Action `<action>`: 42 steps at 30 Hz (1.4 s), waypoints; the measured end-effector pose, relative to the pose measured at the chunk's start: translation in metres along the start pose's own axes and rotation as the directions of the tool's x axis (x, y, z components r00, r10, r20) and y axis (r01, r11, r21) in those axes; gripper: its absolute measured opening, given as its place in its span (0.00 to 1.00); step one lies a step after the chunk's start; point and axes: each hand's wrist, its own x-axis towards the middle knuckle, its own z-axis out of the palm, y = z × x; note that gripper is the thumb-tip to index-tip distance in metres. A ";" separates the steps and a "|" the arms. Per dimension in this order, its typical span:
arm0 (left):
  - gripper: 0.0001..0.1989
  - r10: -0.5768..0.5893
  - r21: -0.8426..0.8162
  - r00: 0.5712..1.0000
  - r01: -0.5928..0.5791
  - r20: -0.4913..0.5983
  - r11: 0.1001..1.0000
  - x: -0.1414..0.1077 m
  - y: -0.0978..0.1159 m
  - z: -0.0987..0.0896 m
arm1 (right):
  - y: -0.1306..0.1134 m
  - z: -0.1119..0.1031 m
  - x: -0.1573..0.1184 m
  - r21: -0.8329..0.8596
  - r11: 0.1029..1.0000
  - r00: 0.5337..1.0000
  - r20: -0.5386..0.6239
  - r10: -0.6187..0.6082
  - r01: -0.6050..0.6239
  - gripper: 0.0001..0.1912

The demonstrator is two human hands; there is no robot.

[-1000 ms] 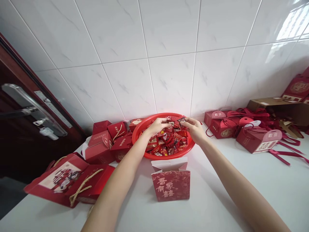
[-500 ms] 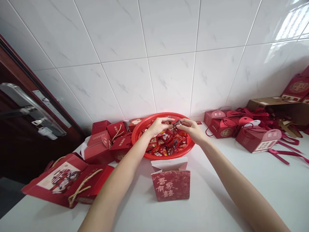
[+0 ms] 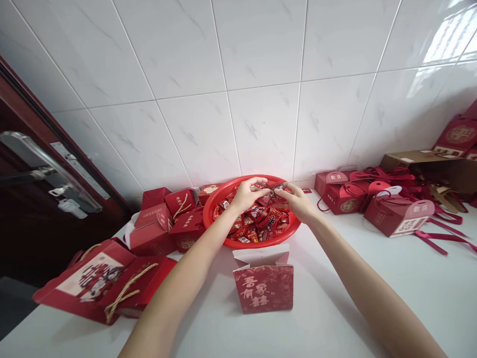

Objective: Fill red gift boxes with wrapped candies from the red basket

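Note:
Both hands are over a round red basket (image 3: pixel 213 219) filled with wrapped candies (image 3: pixel 257 213). My left hand (image 3: pixel 250 195) is at the basket's middle, its fingers bent around a candy that is partly hidden. To its right, my right hand (image 3: pixel 294 200) has its thumb and fingers closed on a dark red candy wrapper (image 3: pixel 278 189). Between my forearms, in front of the basket, an upright red paper box (image 3: pixel 265 288) with gold characters stands with its top open.
Closed red gift boxes (image 3: pixel 152 226) and a larger one with rope (image 3: pixel 126 283) lie at the left. More boxes (image 3: pixel 397 214), ribbons (image 3: pixel 436 238) and a brown carton (image 3: pixel 421 156) are at the right. A tiled wall (image 3: pixel 261 124) rises behind; a door handle (image 3: pixel 55 169) is far left.
My left hand's fingers have shifted slightly and spread a little over the candies. My right hand stays in nearly the same place. The box and basket have not moved.

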 end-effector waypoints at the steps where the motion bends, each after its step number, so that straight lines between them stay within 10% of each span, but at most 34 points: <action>1: 0.22 0.004 0.002 1.000 -0.004 -0.004 1.000 0.000 0.000 0.001 | -0.001 0.000 0.000 0.002 1.000 1.000 -0.001 -0.003 0.003 0.19; 13: 0.16 0.071 0.045 0.995 -0.068 -0.066 0.997 0.001 0.003 0.004 | -0.007 -0.001 -0.006 0.054 0.998 0.989 0.137 -0.053 0.046 0.15; 26: 0.16 -0.075 -0.233 0.994 0.091 0.074 0.968 -0.003 0.015 0.004 | 0.000 -0.002 -0.001 0.111 0.988 0.994 -0.035 -0.103 0.106 0.19; 42: 0.23 -0.020 -0.115 0.988 0.038 0.153 0.993 -0.006 0.015 0.001 | -0.002 -0.003 -0.003 0.123 0.989 0.996 0.015 -0.086 0.083 0.18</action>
